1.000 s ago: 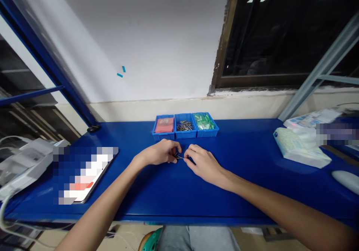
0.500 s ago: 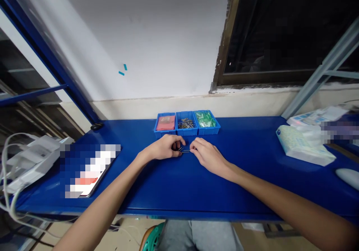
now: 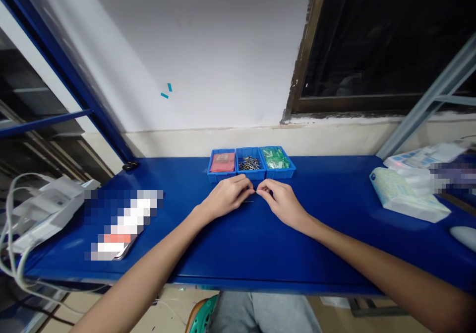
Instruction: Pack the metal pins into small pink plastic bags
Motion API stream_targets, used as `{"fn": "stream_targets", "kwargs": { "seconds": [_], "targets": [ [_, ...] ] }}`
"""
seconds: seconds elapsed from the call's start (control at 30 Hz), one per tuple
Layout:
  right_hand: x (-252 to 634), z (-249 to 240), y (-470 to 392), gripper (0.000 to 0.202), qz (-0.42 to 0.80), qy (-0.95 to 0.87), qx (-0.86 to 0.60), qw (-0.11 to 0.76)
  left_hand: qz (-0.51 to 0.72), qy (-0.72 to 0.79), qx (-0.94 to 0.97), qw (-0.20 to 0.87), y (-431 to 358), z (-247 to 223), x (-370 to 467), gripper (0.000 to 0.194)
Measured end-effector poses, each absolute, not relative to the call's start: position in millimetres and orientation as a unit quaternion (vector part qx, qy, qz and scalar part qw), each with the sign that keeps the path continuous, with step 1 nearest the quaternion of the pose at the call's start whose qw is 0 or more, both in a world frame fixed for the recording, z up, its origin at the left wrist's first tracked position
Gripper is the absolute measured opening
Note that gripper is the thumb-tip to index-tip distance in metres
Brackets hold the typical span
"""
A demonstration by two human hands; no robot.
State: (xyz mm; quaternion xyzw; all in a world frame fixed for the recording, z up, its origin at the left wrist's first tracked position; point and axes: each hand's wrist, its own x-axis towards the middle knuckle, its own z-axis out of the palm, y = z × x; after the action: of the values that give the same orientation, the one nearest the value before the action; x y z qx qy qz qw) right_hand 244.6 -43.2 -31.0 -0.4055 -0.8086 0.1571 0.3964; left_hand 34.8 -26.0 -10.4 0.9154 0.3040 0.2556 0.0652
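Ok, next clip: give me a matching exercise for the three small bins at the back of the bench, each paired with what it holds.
Column one:
1. left bin
2. middle bin
3. right bin

Column two:
a. green packets
b. a red packet
c. small dark metal parts

Pairs: 1-b, 2-c, 3-a.

The left hand and right hand meet fingertip to fingertip just in front of the middle bin, over the blue bench.

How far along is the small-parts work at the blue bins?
Done: no finished pieces show on the blue table. In hand: left hand and right hand meet fingertip to fingertip over something too small to identify. Left: the middle bin holds many metal parts, the green-filled bin looks full.
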Motion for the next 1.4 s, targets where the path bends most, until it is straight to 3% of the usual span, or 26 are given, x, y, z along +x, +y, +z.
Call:
{"fn": "stream_targets", "kwargs": {
  "seconds": [0.4,0.97,1.4],
  "targets": [
    [251,-28,-43,0.021,0.064,-0.857,-0.380,0.343,0.308,0.314,0.898,0.020,-28,-14,39,0.018],
    [247,-27,-50,0.027,0.094,-0.850,-0.386,0.345,0.309,0.305,0.899,-0.055,-31,-14,36,0.024],
    [245,-28,-53,0.021,0.109,-0.837,-0.404,0.353,0.323,0.303,0.896,-0.025,-33,-13,37,0.018]
  ]
}}
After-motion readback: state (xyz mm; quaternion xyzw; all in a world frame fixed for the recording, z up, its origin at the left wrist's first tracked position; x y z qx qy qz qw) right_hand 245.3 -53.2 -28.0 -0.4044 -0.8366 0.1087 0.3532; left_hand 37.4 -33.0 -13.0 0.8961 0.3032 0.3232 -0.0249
